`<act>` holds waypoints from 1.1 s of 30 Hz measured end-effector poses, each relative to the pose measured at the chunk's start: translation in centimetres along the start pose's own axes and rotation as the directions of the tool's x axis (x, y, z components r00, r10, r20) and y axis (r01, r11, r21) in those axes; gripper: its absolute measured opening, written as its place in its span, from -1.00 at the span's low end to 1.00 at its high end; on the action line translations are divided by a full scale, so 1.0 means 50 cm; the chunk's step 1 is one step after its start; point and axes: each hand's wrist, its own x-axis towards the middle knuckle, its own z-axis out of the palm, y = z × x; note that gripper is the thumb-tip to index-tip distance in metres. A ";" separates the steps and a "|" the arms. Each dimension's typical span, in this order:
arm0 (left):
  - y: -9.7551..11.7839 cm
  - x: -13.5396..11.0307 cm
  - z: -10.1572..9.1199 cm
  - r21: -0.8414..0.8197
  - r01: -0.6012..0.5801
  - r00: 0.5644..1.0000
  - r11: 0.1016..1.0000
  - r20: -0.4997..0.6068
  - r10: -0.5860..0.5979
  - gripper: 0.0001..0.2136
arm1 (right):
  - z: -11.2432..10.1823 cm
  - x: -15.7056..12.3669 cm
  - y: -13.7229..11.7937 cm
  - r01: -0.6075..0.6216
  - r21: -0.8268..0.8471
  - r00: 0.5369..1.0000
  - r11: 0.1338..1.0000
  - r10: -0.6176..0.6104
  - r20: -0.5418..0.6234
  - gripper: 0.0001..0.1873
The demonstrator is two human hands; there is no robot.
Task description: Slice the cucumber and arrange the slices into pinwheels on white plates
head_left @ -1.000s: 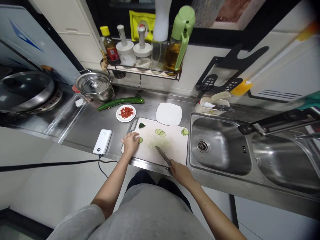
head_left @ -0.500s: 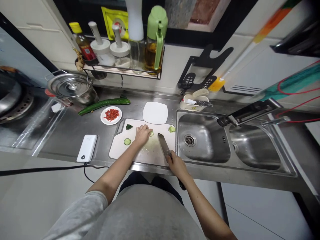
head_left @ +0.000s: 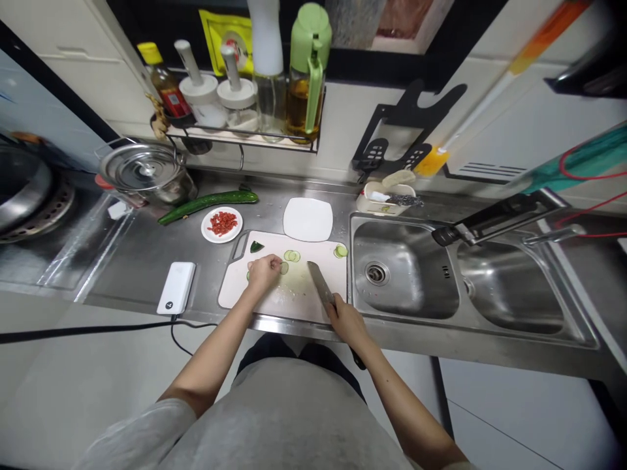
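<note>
My left hand (head_left: 263, 273) is over the left half of the white cutting board (head_left: 235, 287), its thumb and fingers pinching a thin cucumber slice (head_left: 284, 267). Just behind that slice, overlapping cucumber slices (head_left: 292, 256) lie flat on the board. A dark green cucumber end (head_left: 256, 247) sits near the board's handle, and another slice is mostly hidden by my left hand. My right hand (head_left: 347, 321) grips a kitchen knife (head_left: 321, 286), its blade slanting over the board's right side. More cucumber slices (head_left: 340, 250) rest at the far right corner.
Behind the board are an empty white square plate (head_left: 307, 219), a round plate (head_left: 206, 230) of chopped red pieces and a whole cucumber (head_left: 208, 203). A steel double sink (head_left: 406, 261) adjoins on the right. A white power bank (head_left: 176, 288) and a lidded pot (head_left: 147, 173) stand left.
My left hand has moved left and slightly toward me, now pinching a slice. Overlapping slices show where my fingers were. The knife has hardly moved.
</note>
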 end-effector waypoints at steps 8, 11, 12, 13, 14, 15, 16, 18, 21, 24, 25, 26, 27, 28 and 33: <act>-0.052 -0.024 -0.013 0.141 -0.082 0.995 0.987 0.059 0.075 -0.76 | -0.009 0.007 -0.068 0.125 -0.131 0.989 0.984 -0.114 0.091 -0.70; -0.067 -0.024 -0.013 0.183 -0.123 0.992 0.975 0.033 0.119 -0.74 | -0.010 0.011 -0.092 0.165 -0.170 0.982 0.972 -0.145 0.121 -0.72; -0.071 -0.024 -0.014 0.191 -0.117 0.993 0.975 0.021 0.115 -0.75 | -0.010 0.012 -0.100 0.171 -0.181 0.981 0.969 -0.149 0.125 -0.72; -0.076 -0.024 -0.014 0.194 -0.108 0.994 0.975 0.010 0.108 -0.75 | -0.010 0.013 -0.107 0.177 -0.191 0.979 0.965 -0.154 0.130 -0.72; -0.079 -0.024 -0.015 0.194 -0.098 0.995 0.976 0.000 0.100 -0.76 | -0.011 0.014 -0.114 0.186 -0.199 0.978 0.962 -0.161 0.133 -0.72; -0.082 -0.024 -0.015 0.191 -0.091 0.995 0.977 -0.010 0.094 -0.77 | -0.011 0.016 -0.120 0.195 -0.206 0.976 0.959 -0.169 0.135 -0.72; -0.085 -0.024 -0.014 0.186 -0.088 0.996 0.979 -0.015 0.092 -0.78 | -0.011 0.017 -0.126 0.204 -0.210 0.974 0.956 -0.178 0.137 -0.72; -0.087 -0.025 -0.012 0.178 -0.089 0.995 0.980 -0.020 0.094 -0.79 | -0.010 0.020 -0.135 0.214 -0.213 0.972 0.953 -0.187 0.142 -0.72; -0.086 -0.024 -0.007 0.174 -0.092 0.995 0.980 -0.020 0.097 -0.79 | -0.008 0.024 -0.144 0.223 -0.208 0.969 0.952 -0.192 0.156 -0.72; -0.086 -0.023 -0.003 0.170 -0.095 0.995 0.981 -0.018 0.099 -0.78 | -0.009 0.027 -0.150 0.223 -0.209 0.968 0.952 -0.191 0.165 -0.72; -0.086 -0.022 -0.003 0.169 -0.097 0.995 0.981 -0.017 0.101 -0.78 | -0.009 0.028 -0.152 0.220 -0.211 0.968 0.953 -0.186 0.168 -0.72; -0.087 -0.021 -0.003 0.167 -0.100 0.994 0.981 -0.016 0.104 -0.79 | -0.010 0.028 -0.153 0.217 -0.213 0.968 0.953 -0.182 0.170 -0.72; -0.087 -0.020 -0.003 0.167 -0.102 0.994 0.981 -0.015 0.106 -0.79 | -0.010 0.029 -0.154 0.215 -0.214 0.968 0.953 -0.179 0.173 -0.72; -0.087 -0.019 -0.003 0.167 -0.104 0.994 0.981 -0.013 0.108 -0.79 | -0.011 0.029 -0.154 0.213 -0.216 0.969 0.953 -0.177 0.174 -0.72; -0.084 -0.016 -0.004 0.170 -0.110 0.994 0.979 0.007 0.110 -0.78 | -0.010 0.029 -0.155 0.216 -0.228 0.970 0.949 -0.183 0.158 -0.73</act>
